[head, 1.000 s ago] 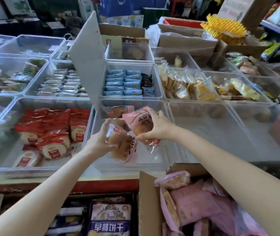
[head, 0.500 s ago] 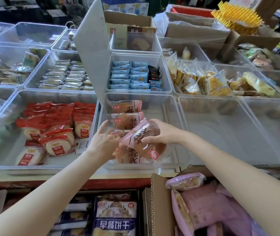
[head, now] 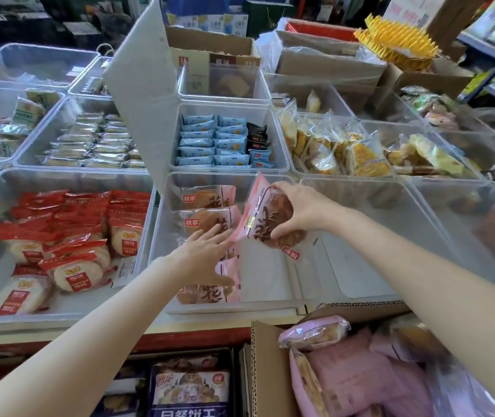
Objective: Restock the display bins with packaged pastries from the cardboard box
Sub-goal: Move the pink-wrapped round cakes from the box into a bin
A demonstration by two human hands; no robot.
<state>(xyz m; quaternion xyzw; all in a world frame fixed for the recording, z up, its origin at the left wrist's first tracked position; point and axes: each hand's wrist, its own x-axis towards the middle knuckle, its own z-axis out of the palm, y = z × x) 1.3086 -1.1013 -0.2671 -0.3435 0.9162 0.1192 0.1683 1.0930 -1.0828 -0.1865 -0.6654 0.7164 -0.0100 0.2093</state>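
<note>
A: Filling most of the frame is a spread of clear display bins point(head: 162, 188), is it not?

B: Yes. The one at centre is holding a column of pink packaged pastries point(head: 207, 197) along its left side, running from the far wall down toward the near rim.

A: And what is sitting at the lower right of the frame?

B: The cardboard box point(head: 267, 371), open, with more pink packs point(head: 315, 332) lying inside it. The bin at left centre is carrying red-wrapped rice crackers point(head: 71, 245), and the one above the centre bin is showing rows of blue packets point(head: 213, 142). A white divider panel point(head: 144, 88) is standing tilted between the upper bins.

A: What is the right hand point(head: 300, 209) doing?

B: It is gripping one pastry pack point(head: 267, 218) over the middle of the centre bin, fingers curled over the top edge and thumb underneath. The pack is hanging tilted, its upper corner pointing toward the top of the frame, its clear lower end sticking out below the hand.

A: And the left hand point(head: 204, 251)?

B: It is lying flat on the column of packs, fingers straight and spread, holding nothing, the fingertips point(head: 220, 233) just beside the lower left edge of the held pack. Whether they are touching it, I cannot tell.
</note>
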